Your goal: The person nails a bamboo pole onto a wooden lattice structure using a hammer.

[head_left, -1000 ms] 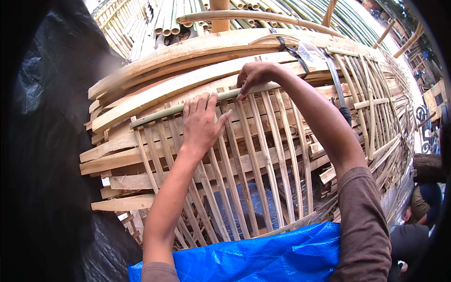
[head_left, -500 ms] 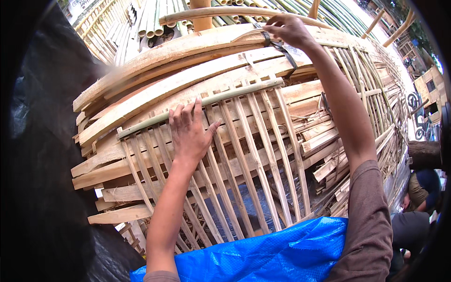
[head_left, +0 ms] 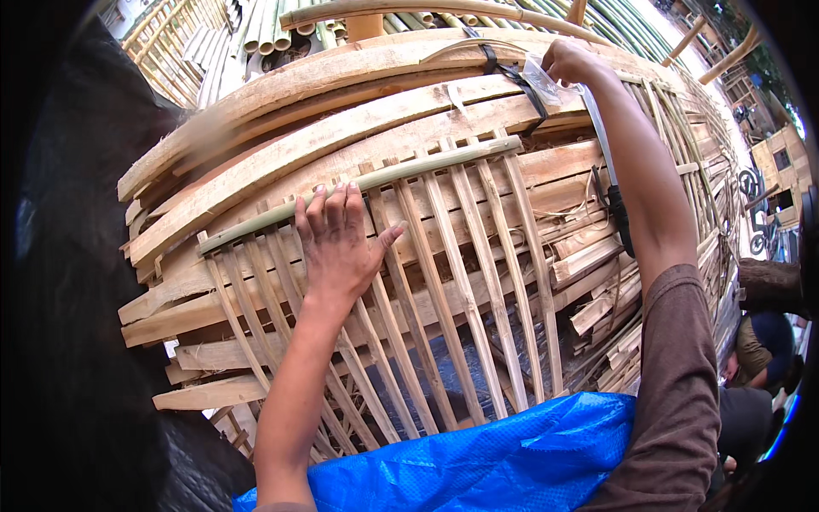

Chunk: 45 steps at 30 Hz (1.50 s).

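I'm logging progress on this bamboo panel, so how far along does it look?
Done: a row of bamboo slats already sits fanned under a green bamboo crosspiece. In hand: the left hand presses flat on the slats; the right hand reaches a clear plastic bag by the black strap. Left: the slats' lower ends show no crosspiece.

Pale tan bamboo slats [head_left: 478, 256], green crossbar [head_left: 367, 181], bright blue tarp [head_left: 478, 461]

Single head cam, fisheye, looks down and fwd, close over bamboo frame [head_left: 409, 282]; forearms enter from lower edge.
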Each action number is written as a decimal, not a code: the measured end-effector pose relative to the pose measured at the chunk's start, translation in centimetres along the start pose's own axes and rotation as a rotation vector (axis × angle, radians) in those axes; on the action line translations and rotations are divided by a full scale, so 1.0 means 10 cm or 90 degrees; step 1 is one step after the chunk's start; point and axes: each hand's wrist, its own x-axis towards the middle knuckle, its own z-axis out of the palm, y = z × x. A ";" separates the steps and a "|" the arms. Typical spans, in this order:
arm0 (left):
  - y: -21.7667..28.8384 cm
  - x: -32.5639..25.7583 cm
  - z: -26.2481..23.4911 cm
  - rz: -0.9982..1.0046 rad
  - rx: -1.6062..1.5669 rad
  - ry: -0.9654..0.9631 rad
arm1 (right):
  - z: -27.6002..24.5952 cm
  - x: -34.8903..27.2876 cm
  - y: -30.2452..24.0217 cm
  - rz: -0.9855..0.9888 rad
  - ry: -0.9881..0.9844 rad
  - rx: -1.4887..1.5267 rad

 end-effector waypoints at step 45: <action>0.01 -0.05 0.03 -0.044 -0.090 0.051 | 0.31 0.11 0.21 -0.012 0.114 -0.031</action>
